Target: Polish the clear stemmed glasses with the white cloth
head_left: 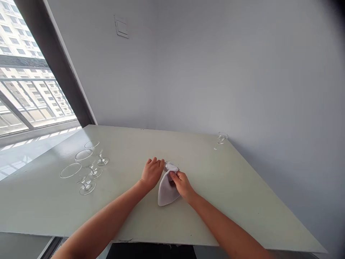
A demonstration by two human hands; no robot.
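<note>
Near the middle of the table, my left hand [153,173] is closed around a clear glass [165,166]; only a bit of its rim shows past the fingers, and the rest is hidden. My right hand [183,184] pinches a pale cloth [167,192], its upper end bunched at the glass's mouth and its lower corner hanging down. Left of my hands stand three clear stemmed glasses, a near one [87,187], a middle one [95,172] and a far one [102,160].
Another stemmed glass [221,138] is at the far right corner of the pale table [229,201]. Grey walls [194,72] close off the back and right. A window [29,79] with a railing outside is at the left, and a switch [122,27] is on the wall.
</note>
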